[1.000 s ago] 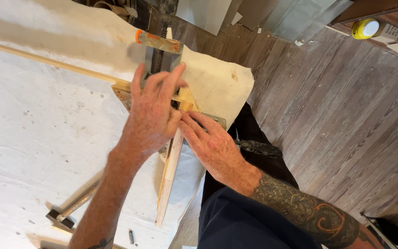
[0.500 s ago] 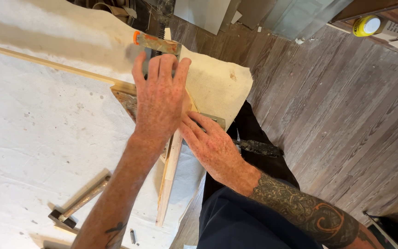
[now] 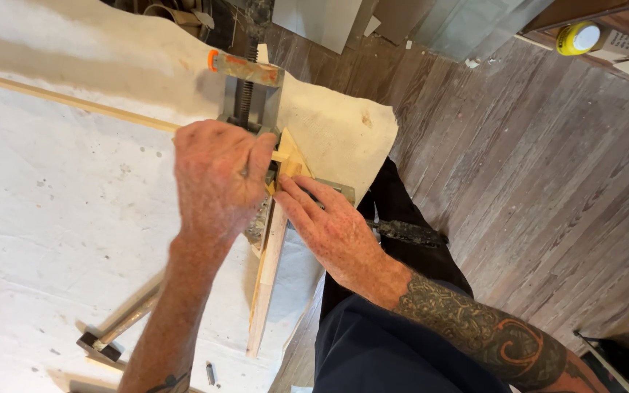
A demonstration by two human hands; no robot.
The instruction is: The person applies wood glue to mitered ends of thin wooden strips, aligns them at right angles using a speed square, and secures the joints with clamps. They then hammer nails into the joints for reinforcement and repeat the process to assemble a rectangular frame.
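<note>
A metal corner clamp point(image 3: 250, 102) with a threaded screw and an orange-tipped handle sits on the white-covered table point(image 3: 52, 240). Two light wooden strips meet in it: one long strip point(image 3: 74, 103) runs off to the left, the other point(image 3: 269, 276) runs toward me. My left hand point(image 3: 216, 182) is curled over the clamp's near jaw, fingers pinching at the joint. My right hand point(image 3: 325, 225) lies flat beside it, fingertips pressing the near strip at the corner. The joint itself is hidden under my fingers.
A second clamp or hammer-like tool point(image 3: 114, 331) lies near the table's front left edge, with a small dark bit point(image 3: 211, 373) by it. The table edge drops to a grey plank floor point(image 3: 533, 182) on the right. A yellow can point(image 3: 576, 38) stands far right.
My left hand has pulled back from the clamp's handle and curled from flat into a pinch at the joint. My right hand has stayed on the near strip.
</note>
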